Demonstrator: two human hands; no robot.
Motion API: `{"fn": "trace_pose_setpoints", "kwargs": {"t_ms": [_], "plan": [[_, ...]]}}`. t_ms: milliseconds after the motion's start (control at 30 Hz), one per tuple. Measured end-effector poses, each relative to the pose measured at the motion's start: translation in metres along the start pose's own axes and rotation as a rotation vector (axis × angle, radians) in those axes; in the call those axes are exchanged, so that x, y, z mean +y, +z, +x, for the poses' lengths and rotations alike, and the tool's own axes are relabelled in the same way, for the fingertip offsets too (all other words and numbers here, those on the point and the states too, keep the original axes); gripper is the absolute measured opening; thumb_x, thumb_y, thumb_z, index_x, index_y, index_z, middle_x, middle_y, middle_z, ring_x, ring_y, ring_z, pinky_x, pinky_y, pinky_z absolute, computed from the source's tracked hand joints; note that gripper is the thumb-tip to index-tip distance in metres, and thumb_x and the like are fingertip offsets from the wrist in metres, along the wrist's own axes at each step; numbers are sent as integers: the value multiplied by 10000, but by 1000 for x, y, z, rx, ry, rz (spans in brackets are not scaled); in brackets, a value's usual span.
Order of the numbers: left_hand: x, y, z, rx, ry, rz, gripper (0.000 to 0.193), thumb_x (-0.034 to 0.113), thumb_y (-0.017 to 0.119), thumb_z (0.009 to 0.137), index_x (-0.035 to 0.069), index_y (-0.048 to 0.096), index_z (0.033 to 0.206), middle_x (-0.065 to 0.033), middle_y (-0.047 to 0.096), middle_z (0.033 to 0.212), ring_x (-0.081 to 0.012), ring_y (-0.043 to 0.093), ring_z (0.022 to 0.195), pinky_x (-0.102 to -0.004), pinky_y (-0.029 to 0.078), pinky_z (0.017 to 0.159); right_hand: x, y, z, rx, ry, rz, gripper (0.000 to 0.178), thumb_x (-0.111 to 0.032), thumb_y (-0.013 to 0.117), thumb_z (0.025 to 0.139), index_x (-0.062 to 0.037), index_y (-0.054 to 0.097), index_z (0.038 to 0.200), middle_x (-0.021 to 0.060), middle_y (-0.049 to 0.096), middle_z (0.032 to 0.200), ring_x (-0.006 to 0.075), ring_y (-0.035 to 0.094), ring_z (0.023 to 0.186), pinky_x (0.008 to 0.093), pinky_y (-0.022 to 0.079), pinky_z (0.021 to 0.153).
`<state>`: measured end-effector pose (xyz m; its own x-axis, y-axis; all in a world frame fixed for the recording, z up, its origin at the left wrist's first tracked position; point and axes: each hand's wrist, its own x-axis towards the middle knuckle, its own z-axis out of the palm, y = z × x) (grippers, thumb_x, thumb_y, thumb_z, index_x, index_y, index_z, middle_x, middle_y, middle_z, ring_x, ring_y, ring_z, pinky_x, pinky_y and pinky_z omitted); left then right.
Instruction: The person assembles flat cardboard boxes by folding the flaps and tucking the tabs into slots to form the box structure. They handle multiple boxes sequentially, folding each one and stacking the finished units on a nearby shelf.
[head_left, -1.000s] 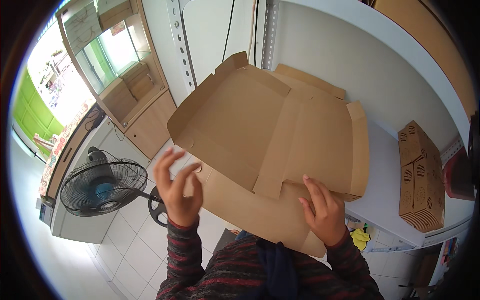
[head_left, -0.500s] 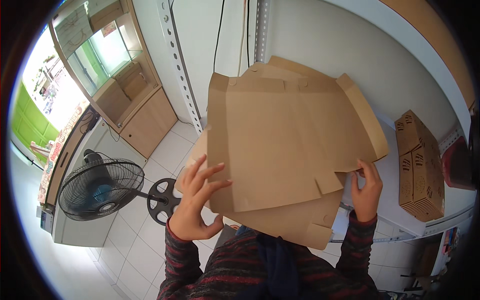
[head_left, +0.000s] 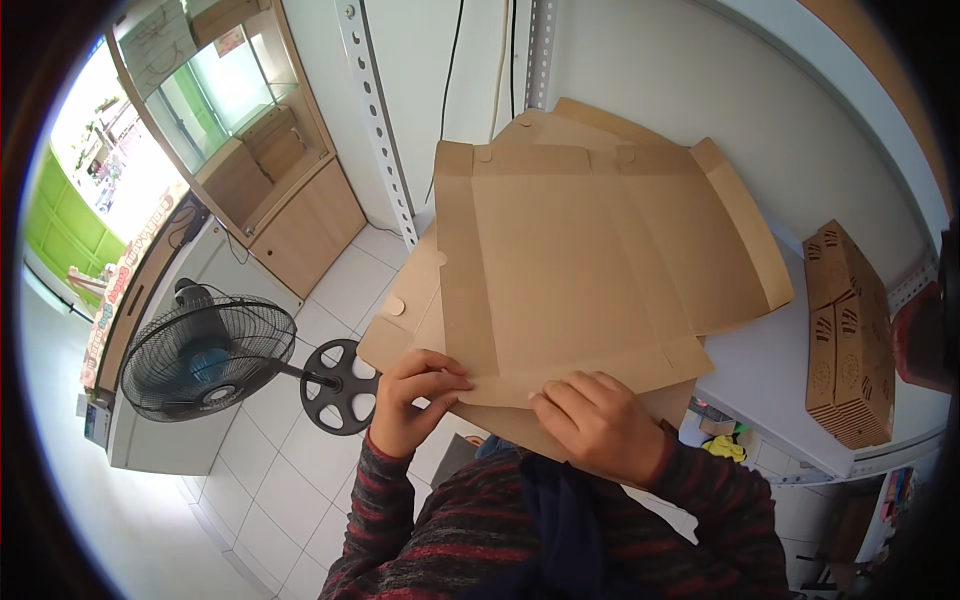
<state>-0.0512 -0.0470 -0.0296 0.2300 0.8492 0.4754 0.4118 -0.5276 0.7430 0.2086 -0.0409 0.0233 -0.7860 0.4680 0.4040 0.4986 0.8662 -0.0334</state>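
White shelf [head_left: 770,370], partly covered. With narrow grip, your left hand [head_left: 403,402] holds the upper cardboard blank [head_left: 570,270] by its near-left corner, your right hand [head_left: 605,425] by its near edge. Uneven pressure could skew a crease; overhang could let the lower blank [head_left: 407,300] slip.

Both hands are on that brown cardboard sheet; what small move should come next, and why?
Perhaps fold the wide, creased brown cardboard sheet upward along its near edge: the left hand and right hand are both at that edge, which looks nearly flat.
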Motion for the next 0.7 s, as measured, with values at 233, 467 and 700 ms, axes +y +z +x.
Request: {"fn": "trace_pose_setpoints", "kwargs": {"t_ms": [233,467,700], "plan": [[0,17,-4,172,-219,-230,119,-78,658,795,-7,678,889,-77,707,850,-165,694,772,-234,542,638,18,5,6,196,-70,11,122,-65,654,727,-29,626,840,49,584,772,183,590,695,287,473,564],[28,25,5,269,-158,16,120,-21,726,774,-3,657,870,-76,701,756,-144,676,693,-263,521,637,13,3,6,268,-233,-92,64,-87,655,745,-55,626,793,37,613,798,166,615,746,265,493,635],[60,18,28,49,154,179,179,6,748,715,66,704,878,-61,683,734,-219,631,603,-300,472,539,11,0,1,384,-392,-244,30,-99,640,755,-94,612,748,26,640,823,145,620,763,265,493,720]]}}
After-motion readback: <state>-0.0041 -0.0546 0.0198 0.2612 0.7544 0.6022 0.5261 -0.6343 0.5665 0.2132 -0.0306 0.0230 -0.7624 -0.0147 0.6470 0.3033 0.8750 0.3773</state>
